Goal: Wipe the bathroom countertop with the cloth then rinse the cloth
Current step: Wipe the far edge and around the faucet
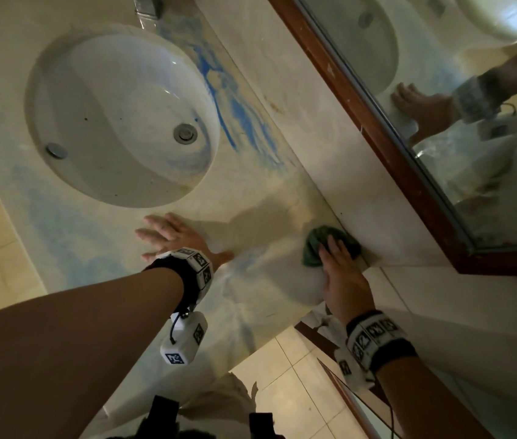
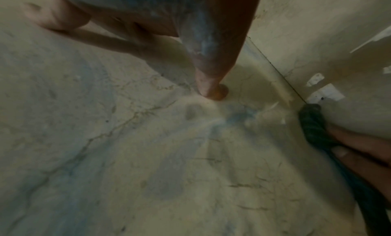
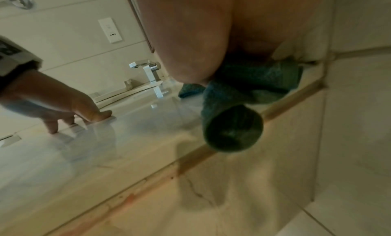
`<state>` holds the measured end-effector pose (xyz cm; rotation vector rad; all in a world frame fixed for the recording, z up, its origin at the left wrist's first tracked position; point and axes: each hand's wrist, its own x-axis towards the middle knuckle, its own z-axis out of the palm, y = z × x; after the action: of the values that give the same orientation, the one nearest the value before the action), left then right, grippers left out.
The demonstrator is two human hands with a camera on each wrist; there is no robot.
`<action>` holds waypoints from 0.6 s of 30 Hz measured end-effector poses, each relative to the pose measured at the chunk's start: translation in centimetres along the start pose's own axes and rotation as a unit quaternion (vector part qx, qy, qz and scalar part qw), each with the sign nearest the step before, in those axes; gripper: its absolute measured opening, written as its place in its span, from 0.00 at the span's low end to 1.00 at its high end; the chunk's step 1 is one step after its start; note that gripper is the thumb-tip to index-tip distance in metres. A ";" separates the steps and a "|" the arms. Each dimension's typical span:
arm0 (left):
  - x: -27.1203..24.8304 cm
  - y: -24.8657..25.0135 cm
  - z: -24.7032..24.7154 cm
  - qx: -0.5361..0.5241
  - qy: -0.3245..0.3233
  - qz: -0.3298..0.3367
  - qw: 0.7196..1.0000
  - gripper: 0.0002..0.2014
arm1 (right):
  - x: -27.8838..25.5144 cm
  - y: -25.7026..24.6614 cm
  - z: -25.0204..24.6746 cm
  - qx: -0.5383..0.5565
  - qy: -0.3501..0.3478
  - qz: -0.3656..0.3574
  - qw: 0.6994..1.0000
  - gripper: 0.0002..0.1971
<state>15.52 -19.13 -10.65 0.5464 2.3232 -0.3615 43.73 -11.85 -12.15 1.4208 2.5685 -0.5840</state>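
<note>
A dark green cloth [image 1: 325, 232] lies bunched on the beige marble countertop [image 1: 251, 198], in the back right corner against the backsplash. My right hand [image 1: 339, 264] presses down on it with the fingers laid fairly straight over the top. In the right wrist view the cloth [image 3: 232, 122] bulges out below my palm [image 3: 201, 38]. My left hand [image 1: 171, 236] rests flat on the counter just in front of the sink [image 1: 108, 106], fingers spread and holding nothing. The left wrist view shows the cloth [image 2: 311, 122] at the wall joint under my right fingers [image 2: 359, 149].
Blue smears [image 1: 238, 122] streak the counter behind and to the right of the basin, with fainter blue haze at the front. A chrome faucet [image 3: 148, 72] stands behind the sink. A wood-framed mirror [image 1: 441, 90] hangs above the backsplash. Floor tiles [image 1: 298, 391] lie below the counter's front edge.
</note>
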 end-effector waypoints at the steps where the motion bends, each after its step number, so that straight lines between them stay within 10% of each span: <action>1: 0.0 0.0 0.1 -0.008 0.002 0.000 1.000 0.79 | -0.3 0.2 0.1 0.001 -0.002 0.006 1.000 0.29; 11: 0.4 0.2 0.2 -0.013 0.000 -0.009 1.000 0.77 | 15.0 -6.5 -2.2 -0.030 -0.019 -0.014 0.999 0.32; 18: -0.1 0.2 -0.5 0.007 -0.009 -0.003 1.000 0.79 | 13.0 -7.3 -1.3 -0.028 -0.051 0.046 0.997 0.34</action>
<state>15.39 -18.74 -10.24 0.5413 2.3071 -0.3828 30.66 -4.68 -13.10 1.4418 2.4074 -0.5509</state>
